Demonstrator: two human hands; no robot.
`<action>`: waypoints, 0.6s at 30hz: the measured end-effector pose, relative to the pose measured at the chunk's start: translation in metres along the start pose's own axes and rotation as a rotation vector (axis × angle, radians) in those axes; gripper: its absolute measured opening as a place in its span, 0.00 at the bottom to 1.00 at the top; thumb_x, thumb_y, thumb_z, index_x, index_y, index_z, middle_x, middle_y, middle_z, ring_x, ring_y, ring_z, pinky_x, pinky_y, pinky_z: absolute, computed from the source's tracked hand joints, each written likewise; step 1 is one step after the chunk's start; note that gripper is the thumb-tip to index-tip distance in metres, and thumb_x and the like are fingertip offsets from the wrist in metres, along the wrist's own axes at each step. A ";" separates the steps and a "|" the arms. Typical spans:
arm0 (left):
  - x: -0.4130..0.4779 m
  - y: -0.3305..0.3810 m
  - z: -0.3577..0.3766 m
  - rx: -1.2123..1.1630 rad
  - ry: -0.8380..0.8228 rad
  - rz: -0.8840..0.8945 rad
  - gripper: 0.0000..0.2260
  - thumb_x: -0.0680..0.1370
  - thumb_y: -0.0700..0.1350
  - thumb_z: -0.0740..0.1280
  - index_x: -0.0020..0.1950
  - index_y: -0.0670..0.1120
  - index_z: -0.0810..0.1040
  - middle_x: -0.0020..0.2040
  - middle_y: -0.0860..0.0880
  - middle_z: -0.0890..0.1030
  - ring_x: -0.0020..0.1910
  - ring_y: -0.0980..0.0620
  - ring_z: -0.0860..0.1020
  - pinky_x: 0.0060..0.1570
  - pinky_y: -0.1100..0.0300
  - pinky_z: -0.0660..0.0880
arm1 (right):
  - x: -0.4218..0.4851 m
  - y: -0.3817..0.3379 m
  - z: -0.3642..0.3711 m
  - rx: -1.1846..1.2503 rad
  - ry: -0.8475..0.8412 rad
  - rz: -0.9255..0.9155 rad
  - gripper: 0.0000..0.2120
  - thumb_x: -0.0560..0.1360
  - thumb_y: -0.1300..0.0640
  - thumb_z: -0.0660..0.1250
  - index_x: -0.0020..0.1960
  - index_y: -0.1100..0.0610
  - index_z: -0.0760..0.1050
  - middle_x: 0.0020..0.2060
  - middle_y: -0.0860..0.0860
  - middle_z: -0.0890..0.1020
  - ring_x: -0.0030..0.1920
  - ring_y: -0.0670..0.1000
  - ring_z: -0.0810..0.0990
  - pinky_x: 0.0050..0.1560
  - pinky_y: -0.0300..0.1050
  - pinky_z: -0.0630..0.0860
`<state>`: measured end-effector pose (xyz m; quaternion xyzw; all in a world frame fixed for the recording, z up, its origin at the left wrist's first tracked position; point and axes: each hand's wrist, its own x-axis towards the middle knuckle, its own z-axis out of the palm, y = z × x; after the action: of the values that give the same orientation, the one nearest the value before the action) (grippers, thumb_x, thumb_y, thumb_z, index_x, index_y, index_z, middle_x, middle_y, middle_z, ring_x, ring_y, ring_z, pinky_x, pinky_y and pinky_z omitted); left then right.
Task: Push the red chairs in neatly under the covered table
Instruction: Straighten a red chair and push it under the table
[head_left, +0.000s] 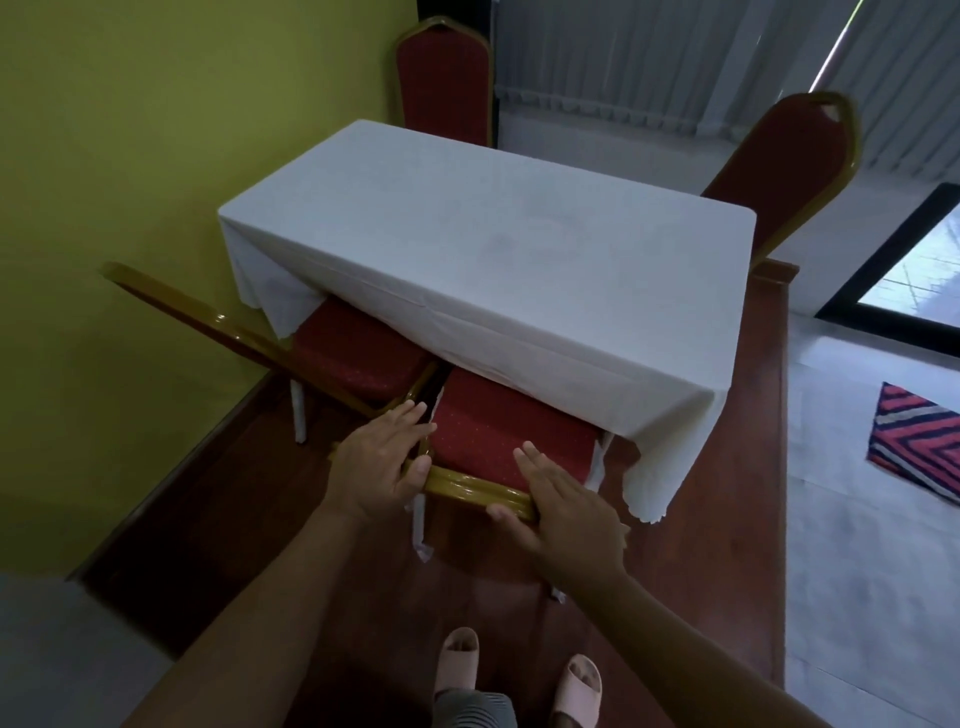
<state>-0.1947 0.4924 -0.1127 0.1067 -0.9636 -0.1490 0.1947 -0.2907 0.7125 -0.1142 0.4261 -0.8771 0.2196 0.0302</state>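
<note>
Two pink sandals (462, 656) stand at the bottom of the frame. Just above them, the left hand (382, 462) and right hand (569, 514) press on the gold top bar of a red chair (498, 431), fingers straight, thumbs on the bar. This chair sits partly under the white-covered counter (483, 249). A second red chair (358, 353) stands slanted at its left. A third red chair (447, 83) and a fourth red chair (779, 171) stand behind the counter.

Table (488, 249): draped in white cloth.
Near chair (509, 436): red seat partly tucked under.
Left chair (358, 358): likewise partly tucked.
Far chair (444, 83), right chair (779, 176): set against table.
</note>
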 end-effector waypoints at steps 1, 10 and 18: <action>0.003 -0.005 -0.001 -0.005 -0.006 -0.001 0.32 0.80 0.60 0.45 0.56 0.41 0.81 0.61 0.41 0.79 0.63 0.45 0.75 0.59 0.56 0.68 | 0.003 -0.003 0.002 -0.009 0.005 0.004 0.34 0.75 0.31 0.48 0.67 0.53 0.72 0.65 0.50 0.76 0.62 0.49 0.77 0.53 0.44 0.77; 0.025 -0.031 0.000 -0.044 -0.027 0.020 0.24 0.76 0.53 0.53 0.56 0.41 0.82 0.60 0.41 0.80 0.63 0.45 0.75 0.59 0.52 0.71 | 0.028 -0.008 0.014 -0.026 0.030 0.059 0.34 0.75 0.31 0.49 0.67 0.54 0.72 0.65 0.51 0.76 0.64 0.50 0.76 0.62 0.49 0.71; 0.052 -0.058 0.000 -0.036 -0.055 0.046 0.31 0.80 0.60 0.45 0.58 0.40 0.80 0.60 0.41 0.79 0.63 0.44 0.75 0.63 0.51 0.68 | 0.060 -0.017 0.017 -0.032 0.028 0.073 0.34 0.76 0.31 0.48 0.67 0.53 0.73 0.64 0.51 0.78 0.62 0.49 0.77 0.59 0.46 0.73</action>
<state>-0.2327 0.4244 -0.1137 0.0768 -0.9679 -0.1649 0.1732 -0.3137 0.6526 -0.1093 0.3901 -0.8950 0.2125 0.0412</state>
